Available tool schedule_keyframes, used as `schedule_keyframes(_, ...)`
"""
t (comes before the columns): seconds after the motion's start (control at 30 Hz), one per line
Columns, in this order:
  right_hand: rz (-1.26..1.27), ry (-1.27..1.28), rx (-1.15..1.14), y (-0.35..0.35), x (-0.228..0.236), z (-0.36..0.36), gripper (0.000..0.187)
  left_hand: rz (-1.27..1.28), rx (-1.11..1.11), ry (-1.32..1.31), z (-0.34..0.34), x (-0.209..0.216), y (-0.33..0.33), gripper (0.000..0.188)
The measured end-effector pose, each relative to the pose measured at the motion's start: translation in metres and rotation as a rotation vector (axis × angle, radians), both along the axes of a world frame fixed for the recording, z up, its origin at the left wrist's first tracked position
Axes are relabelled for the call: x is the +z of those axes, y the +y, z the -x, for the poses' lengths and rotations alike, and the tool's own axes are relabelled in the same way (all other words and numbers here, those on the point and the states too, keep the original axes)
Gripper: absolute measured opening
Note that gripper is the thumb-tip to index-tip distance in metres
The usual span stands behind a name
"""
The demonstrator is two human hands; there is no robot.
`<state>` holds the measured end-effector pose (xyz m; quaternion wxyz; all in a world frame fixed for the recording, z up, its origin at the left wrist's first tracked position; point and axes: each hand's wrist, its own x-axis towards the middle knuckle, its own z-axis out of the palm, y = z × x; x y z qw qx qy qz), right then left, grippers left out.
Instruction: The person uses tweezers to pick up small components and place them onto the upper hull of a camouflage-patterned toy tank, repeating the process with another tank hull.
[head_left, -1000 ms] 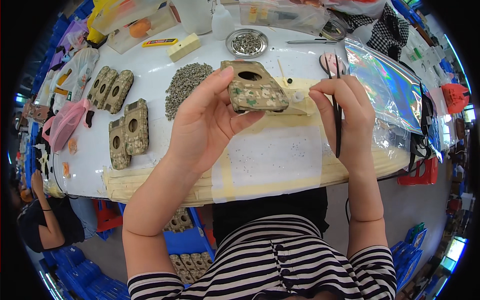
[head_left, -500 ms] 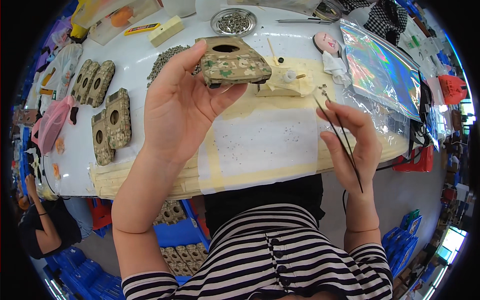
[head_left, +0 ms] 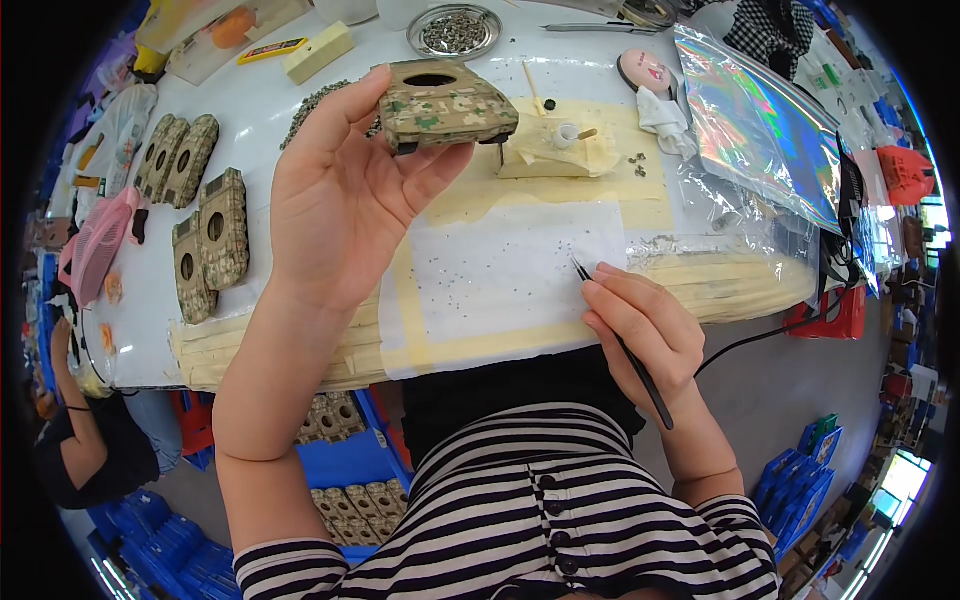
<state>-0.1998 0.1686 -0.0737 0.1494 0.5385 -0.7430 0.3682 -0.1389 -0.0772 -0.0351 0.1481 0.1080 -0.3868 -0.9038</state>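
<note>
My left hand (head_left: pixel 345 190) is closed around a camouflage toy tank hull (head_left: pixel 448 108), a model part with a round hole in its top, held up above the table. Black tweezers (head_left: pixel 640 375) sit in the closed fingers of my right hand (head_left: pixel 650 335). Their tips hover close to a white paper sheet (head_left: pixel 480 325) strewn with several tiny dark bits (head_left: pixel 458 277); whether they grip a bit is too small to tell. Beyond the sheet, a tape-covered block (head_left: pixel 545 165) bears a small white pot (head_left: pixel 566 134) with a stick in it.
More camouflage hulls (head_left: pixel 222 225) lie at the left. A round metal dish (head_left: pixel 455 32) of small metal parts stands at the back, near a pale block (head_left: pixel 320 53). Shiny plastic bags (head_left: pixel 760 130) cover the right side. A person's arm (head_left: pixel 75 400) shows at far left.
My right hand has come down and left, bringing the tweezers from beside the taped block to the paper sheet, their arms now closer together. The left hand has shifted slightly left with the hull.
</note>
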Motion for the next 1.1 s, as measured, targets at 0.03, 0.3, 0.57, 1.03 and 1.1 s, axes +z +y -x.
schedule_keyframes(0.03,-0.011,-0.011,-0.002,0.0011,0.0001,-0.0009,0.026,-0.003,-0.003,0.002,0.0000,-0.0002,-0.0001,0.051)
schedule_keyframes(0.3,0.002,0.024,-0.011,0.0001,-0.0013,-0.0010,0.026,-0.026,-0.025,0.000,0.0001,-0.0007,0.0002,0.051)
schedule_keyframes(0.57,0.018,-0.015,-0.022,0.0005,-0.0012,-0.0020,0.026,-0.081,-0.033,-0.036,-0.0003,0.0013,0.0017,0.033)
schedule_keyframes(1.03,0.002,0.003,-0.031,0.0004,-0.0019,-0.0026,0.025,-0.028,-0.039,0.013,-0.0007,-0.0002,0.0021,0.050)
schedule_keyframes(1.1,-0.001,0.004,-0.034,0.0006,-0.0024,-0.0026,0.025,-0.024,-0.038,0.013,-0.0003,0.0000,0.0023,0.050)
